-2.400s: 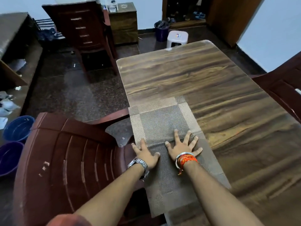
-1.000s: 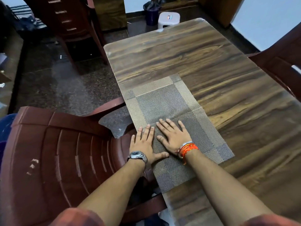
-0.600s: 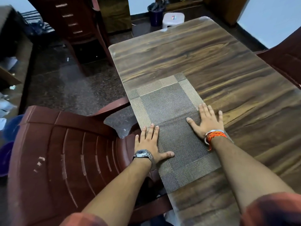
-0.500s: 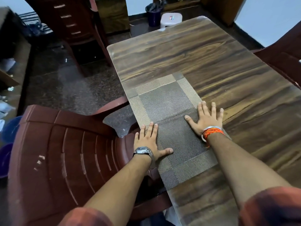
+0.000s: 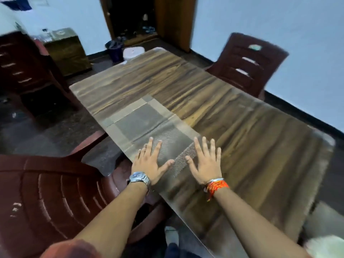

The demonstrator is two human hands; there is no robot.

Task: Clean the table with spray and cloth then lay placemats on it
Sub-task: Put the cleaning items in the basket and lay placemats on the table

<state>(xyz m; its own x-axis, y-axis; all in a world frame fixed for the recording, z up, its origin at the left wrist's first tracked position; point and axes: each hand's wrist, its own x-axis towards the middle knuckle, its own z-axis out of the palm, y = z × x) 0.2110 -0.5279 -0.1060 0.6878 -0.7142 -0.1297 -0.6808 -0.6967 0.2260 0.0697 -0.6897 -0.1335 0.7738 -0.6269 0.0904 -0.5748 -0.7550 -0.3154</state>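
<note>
Since half a second ago your hands have slid toward you along the placemat [image 5: 149, 125], and your head has lifted, so the far chair [image 5: 247, 66] by the wall now shows. Your left hand [image 5: 150, 161] lies flat with fingers spread wide on the mat's near left part; your right hand [image 5: 206, 162] lies flat, fingers wide, at its near right edge, partly over the wooden table [image 5: 242, 127]. Neither holds anything. You have the mat lying along the table's left edge, beside the brown chair [image 5: 46, 198]. Motion blur softens the picture
</note>
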